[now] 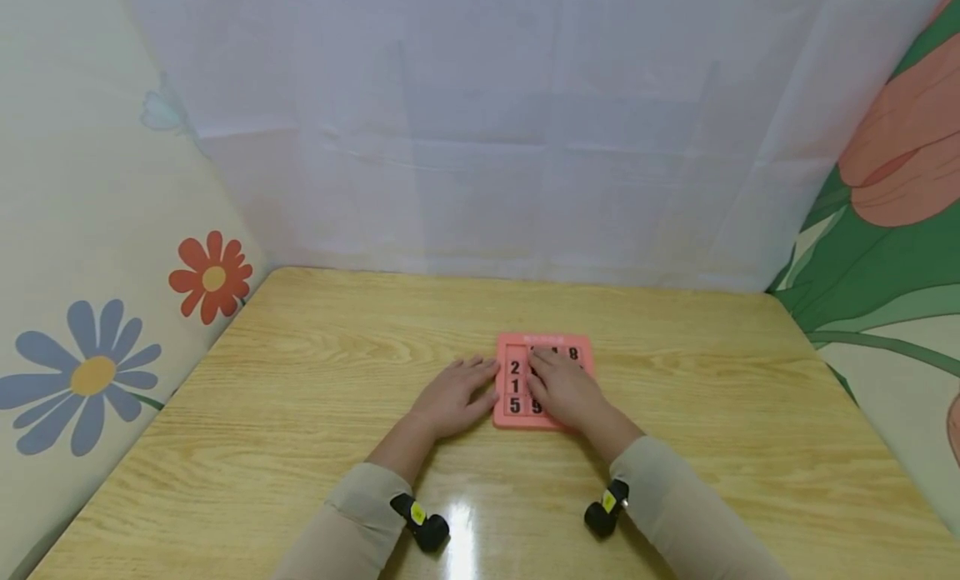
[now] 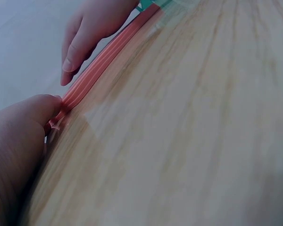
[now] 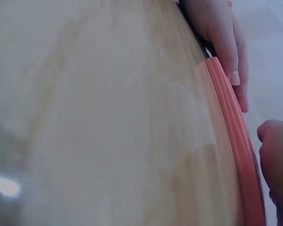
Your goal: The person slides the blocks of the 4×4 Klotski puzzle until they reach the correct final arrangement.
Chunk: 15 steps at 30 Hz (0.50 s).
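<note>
A pink number slide puzzle (image 1: 525, 423) lies flat on the table, its pale tiles carrying black digits such as 2, 1, 5, 9 and 8. At its left edge my left hand (image 1: 453, 394) rests, fingers extended and thumb against the frame. My right hand (image 1: 567, 388) reaches over the tiles from the lower right, fingertips on the upper middle ones, hiding several digits. From the left wrist view, the puzzle's ridged side (image 2: 104, 61) runs past my left thumb. In the right wrist view, my right hand (image 3: 279, 160) is above the puzzle's edge (image 3: 233, 127).
The wood-grain table (image 1: 322, 338) extends around the puzzle. Behind it hangs a white cloth (image 1: 480, 188). Flower-patterned panels stand at the left (image 1: 90, 197) and right (image 1: 892, 272). Each wrist wears a black camera strap, one on the left (image 1: 420, 522) and one on the right (image 1: 606, 509).
</note>
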Each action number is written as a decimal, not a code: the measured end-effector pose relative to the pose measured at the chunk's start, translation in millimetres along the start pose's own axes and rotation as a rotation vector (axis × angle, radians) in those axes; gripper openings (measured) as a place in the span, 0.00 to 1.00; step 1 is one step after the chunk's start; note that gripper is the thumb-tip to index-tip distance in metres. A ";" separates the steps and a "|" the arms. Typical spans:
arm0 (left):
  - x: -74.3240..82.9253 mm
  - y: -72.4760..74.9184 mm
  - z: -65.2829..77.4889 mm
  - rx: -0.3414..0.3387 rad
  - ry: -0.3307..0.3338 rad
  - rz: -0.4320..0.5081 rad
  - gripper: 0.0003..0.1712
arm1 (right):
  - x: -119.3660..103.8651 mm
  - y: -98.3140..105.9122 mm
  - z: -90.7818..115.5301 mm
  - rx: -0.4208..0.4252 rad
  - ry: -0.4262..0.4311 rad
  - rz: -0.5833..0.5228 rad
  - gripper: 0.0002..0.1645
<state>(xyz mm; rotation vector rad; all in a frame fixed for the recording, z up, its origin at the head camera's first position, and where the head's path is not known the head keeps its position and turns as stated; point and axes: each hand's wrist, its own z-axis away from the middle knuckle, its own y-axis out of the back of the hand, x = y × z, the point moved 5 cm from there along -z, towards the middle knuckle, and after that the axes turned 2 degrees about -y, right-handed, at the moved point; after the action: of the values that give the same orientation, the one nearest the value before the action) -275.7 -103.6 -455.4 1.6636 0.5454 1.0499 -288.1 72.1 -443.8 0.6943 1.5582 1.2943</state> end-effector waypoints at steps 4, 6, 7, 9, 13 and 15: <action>-0.7 -0.7 -0.6 0.002 -0.002 -0.001 0.33 | -6.1 -0.9 3.6 -0.004 0.026 -0.006 0.32; -0.5 -0.5 -0.5 0.002 -0.004 -0.001 0.33 | -8.4 -2.4 5.1 0.000 0.035 -0.004 0.32; -0.2 -0.3 -0.5 0.003 -0.005 0.001 0.33 | -9.3 -3.3 6.0 0.001 0.039 -0.004 0.32; 0.1 0.0 -0.5 0.004 -0.006 -0.001 0.33 | -11.1 -5.9 7.1 -0.001 0.046 -0.005 0.32; 0.4 0.1 -1.0 0.011 -0.011 -0.006 0.33 | -15.3 -8.6 10.3 -0.012 0.069 -0.016 0.31; 0.3 -0.3 -1.3 0.011 -0.012 -0.007 0.33 | -17.6 -8.6 12.1 -0.019 0.084 -0.012 0.31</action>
<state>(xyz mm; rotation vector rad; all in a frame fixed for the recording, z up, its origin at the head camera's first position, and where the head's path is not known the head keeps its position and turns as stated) -276.6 -102.6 -455.5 1.6756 0.5497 1.0323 -269.2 59.2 -446.2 0.6249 1.6128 1.3430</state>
